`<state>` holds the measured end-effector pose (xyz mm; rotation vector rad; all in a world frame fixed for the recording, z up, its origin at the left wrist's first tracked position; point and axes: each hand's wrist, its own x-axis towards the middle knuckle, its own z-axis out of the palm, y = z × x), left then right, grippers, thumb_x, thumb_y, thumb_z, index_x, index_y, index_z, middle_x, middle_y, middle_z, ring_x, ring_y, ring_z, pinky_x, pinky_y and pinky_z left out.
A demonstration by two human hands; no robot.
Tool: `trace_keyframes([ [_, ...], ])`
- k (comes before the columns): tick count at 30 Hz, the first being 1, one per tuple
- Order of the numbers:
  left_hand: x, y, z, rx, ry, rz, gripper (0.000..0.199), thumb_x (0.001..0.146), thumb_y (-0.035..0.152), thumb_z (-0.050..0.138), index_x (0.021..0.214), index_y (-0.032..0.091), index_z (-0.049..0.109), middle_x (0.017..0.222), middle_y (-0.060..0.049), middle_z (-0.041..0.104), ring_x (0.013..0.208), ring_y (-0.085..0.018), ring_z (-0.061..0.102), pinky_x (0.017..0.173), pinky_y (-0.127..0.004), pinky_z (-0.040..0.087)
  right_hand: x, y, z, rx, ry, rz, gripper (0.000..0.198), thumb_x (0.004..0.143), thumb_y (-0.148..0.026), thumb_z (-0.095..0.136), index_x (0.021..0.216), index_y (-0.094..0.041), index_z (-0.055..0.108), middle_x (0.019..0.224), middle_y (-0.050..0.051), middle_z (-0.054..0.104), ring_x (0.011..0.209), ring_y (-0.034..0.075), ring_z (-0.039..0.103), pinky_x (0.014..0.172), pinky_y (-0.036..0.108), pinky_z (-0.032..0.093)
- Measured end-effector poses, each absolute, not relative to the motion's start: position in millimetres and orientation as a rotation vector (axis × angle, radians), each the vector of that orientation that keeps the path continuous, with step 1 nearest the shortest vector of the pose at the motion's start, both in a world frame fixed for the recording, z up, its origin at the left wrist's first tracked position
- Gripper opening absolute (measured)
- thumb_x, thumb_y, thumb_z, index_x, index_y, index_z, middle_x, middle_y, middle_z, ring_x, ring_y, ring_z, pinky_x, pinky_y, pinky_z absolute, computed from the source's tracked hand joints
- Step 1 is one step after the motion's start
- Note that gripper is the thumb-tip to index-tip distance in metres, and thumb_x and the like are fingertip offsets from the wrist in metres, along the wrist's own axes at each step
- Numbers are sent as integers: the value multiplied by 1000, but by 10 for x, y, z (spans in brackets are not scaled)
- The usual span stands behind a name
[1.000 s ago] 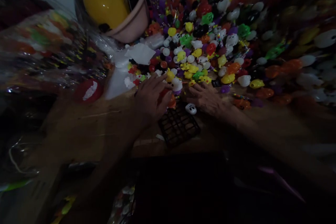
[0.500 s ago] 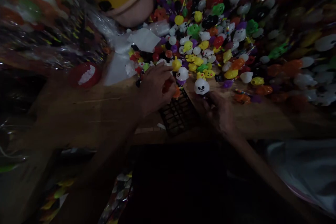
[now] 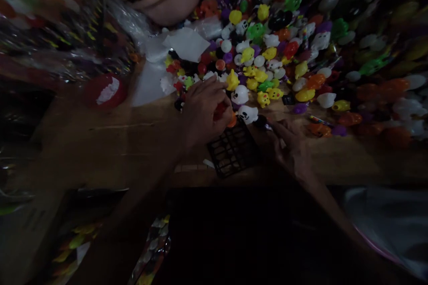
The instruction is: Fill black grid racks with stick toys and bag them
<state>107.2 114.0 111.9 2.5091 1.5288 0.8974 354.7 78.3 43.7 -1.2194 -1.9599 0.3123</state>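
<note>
My right hand (image 3: 291, 146) is closed on a dark stick topped with a white ghost head (image 3: 248, 115). The head has a black face and lies tilted to the left. My left hand (image 3: 207, 109) is curled around a red-orange toy piece (image 3: 220, 110), partly hidden by its fingers. An orange piece (image 3: 232, 119) shows just beside those fingers. Between the hands, a white head with a purple base (image 3: 240, 95) stands right behind the ghost head. Below them on the wooden table (image 3: 133, 142) lies a black grid tray (image 3: 234, 150).
A large heap of small coloured plastic toy heads (image 3: 264, 58) covers the back and right. At the back left stand a pink tub (image 3: 174, 2) and plastic-wrapped toys (image 3: 76, 22). A red round container (image 3: 106, 91) with white stuff and a white sheet (image 3: 187, 44) are at left.
My right hand has shifted a little right and down, and the white ghost head has turned from facing up to tilting left. My left hand keeps its hold. The view has shifted slightly.
</note>
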Motion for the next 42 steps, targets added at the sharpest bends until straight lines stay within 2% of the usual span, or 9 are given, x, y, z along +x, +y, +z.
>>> trace_keyframes([
  [3,1057,1159,1120,2509,1514,882,14,89,29,54,90,24,67,135,-5,69,140,-28,55,123,-53,38,3619,758,548,-1264,-2075,305,34,100,-26,51,126,-20,72,88,8,65,77,20,61,68,33,49],
  [8,1050,1170,1148,2480,1472,869,15,88,30,55,94,23,68,133,-7,71,139,-30,56,123,-53,39,3315,1069,689,-1298,-2068,463,19,95,-26,60,98,-17,76,88,9,72,73,19,62,66,31,46],
  [13,1063,1132,1194,2430,1477,901,26,89,34,55,109,24,68,130,-6,72,140,-32,55,122,-56,39,2986,1216,640,-1199,-1867,758,15,88,-18,63,100,-18,73,87,4,74,73,17,64,67,27,47],
  [20,959,1115,1312,2109,1321,1165,36,99,36,45,131,24,59,139,-6,67,132,-25,62,114,-44,49,2917,1181,454,-1064,-1807,517,26,96,-26,55,88,-18,78,80,6,70,71,18,62,64,29,46],
  [25,812,1252,1445,2159,1537,1272,28,96,21,46,111,23,70,126,-4,74,123,-21,67,111,-39,52,2956,1223,473,-1119,-1824,498,27,96,-29,54,85,-21,78,82,7,74,72,20,67,65,32,50],
  [30,841,1291,1501,2421,1626,1014,19,97,27,58,105,24,76,138,-6,68,133,-25,60,116,-48,47,2952,1208,432,-1071,-1793,496,23,95,-27,56,96,-22,78,96,8,79,82,23,73,71,35,57],
  [35,1204,983,1433,2549,1952,778,36,93,50,68,111,19,75,164,-13,43,156,-46,27,122,-74,28,2932,1220,371,-1001,-1814,400,24,93,-23,53,95,-21,77,91,7,79,77,21,73,65,32,55],
  [38,1398,847,1340,2606,1977,621,46,88,46,76,122,16,71,164,-16,41,154,-49,29,122,-73,30,2944,1216,355,-998,-1828,365,23,92,-21,54,91,-20,76,83,7,76,70,19,69,61,29,51],
  [42,1468,850,1219,2578,2028,704,35,92,35,72,122,18,70,159,-15,49,151,-46,38,119,-70,37,2999,1177,383,-1043,-1858,425,27,94,-20,50,88,-20,76,79,6,73,67,18,65,60,29,47],
])
